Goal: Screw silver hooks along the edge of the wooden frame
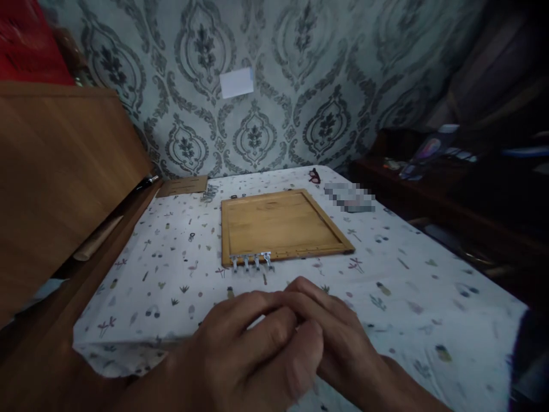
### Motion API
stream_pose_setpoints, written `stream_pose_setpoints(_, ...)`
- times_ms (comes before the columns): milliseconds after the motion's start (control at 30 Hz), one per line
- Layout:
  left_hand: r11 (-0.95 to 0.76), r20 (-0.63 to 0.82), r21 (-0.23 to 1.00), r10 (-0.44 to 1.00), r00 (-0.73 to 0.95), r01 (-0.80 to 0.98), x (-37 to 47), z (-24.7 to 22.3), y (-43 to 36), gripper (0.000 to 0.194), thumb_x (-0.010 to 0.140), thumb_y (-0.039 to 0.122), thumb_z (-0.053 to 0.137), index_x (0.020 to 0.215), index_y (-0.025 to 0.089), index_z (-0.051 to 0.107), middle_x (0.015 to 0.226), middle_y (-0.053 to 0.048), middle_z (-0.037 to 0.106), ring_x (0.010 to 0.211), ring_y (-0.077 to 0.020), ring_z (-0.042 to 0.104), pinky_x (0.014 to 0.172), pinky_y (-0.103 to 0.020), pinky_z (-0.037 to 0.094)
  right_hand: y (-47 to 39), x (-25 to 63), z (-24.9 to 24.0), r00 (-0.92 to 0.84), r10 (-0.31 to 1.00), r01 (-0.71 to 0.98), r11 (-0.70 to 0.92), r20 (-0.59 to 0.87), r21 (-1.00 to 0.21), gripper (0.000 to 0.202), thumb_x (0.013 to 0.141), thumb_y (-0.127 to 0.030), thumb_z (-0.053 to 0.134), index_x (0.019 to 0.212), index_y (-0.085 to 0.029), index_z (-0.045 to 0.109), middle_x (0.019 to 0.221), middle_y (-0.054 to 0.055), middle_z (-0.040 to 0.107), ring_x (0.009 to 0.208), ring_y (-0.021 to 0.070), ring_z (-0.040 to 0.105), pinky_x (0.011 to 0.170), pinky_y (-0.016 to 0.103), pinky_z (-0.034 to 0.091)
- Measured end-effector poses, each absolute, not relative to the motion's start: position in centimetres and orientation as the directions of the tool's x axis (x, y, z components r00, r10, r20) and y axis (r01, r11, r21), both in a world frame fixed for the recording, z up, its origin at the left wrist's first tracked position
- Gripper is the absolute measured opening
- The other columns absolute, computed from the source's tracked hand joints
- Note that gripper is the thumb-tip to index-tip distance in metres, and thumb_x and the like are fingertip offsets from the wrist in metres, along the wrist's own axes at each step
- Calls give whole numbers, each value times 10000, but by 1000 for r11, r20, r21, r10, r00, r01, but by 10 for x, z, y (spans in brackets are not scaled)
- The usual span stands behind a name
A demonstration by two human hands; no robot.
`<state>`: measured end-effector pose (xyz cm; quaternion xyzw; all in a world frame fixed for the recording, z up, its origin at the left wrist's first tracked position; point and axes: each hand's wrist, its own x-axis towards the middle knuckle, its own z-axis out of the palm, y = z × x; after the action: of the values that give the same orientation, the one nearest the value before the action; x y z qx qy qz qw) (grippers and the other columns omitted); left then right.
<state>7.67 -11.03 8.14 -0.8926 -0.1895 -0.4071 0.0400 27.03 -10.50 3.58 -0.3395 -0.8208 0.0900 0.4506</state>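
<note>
In the near middle of the head view, my left hand (pixel 253 343) and my right hand (pixel 338 326) meet in front of me. The fingers of both are bent and pressed together. Whatever they may hold is hidden between them. Beyond them, a wooden board (pixel 274 223) with a raised rim lies flat on the table. Several small metal clips (pixel 251 261) sit in a row along the left part of its near edge, and neither hand touches them. Small marks or holes continue along that edge to the right.
A white patterned cloth (pixel 171 286) covers the table. At the back left lie a cardboard piece (pixel 184 185) and more metal clips (pixel 210 193). A dark small object (pixel 314 175) and a blurred-out item (pixel 349 196) are at the back right. A wooden cabinet (pixel 64 183) stands left.
</note>
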Motion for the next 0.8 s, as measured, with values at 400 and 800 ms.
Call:
stream_pose_setpoints(400, -735, 591, 617, 669, 451, 282, 76, 54, -23, 310, 1001, 282, 572, 1305, 232, 599, 1064, -58, 734, 964, -157, 716, 831, -239, 600, -49, 329, 32, -312, 853, 583, 520, 418, -625, 362, 993, -487, 553, 953, -163, 710, 765, 32, 720, 648, 126, 646, 588, 225, 484)
stream_pose_setpoints(800, -208, 368, 572, 929, -22, 793, -37, -8, 165, 327, 976, 391, 630, 1185, 139, 633, 1148, -89, 666, 1013, -209, 665, 889, -418, 591, 23, 448, -15, 230, 949, 852, -89, 214, -516, 144, 816, -352, 642, 797, -220, 696, 707, 86, 708, 611, 237, 603, 590, 345, 393)
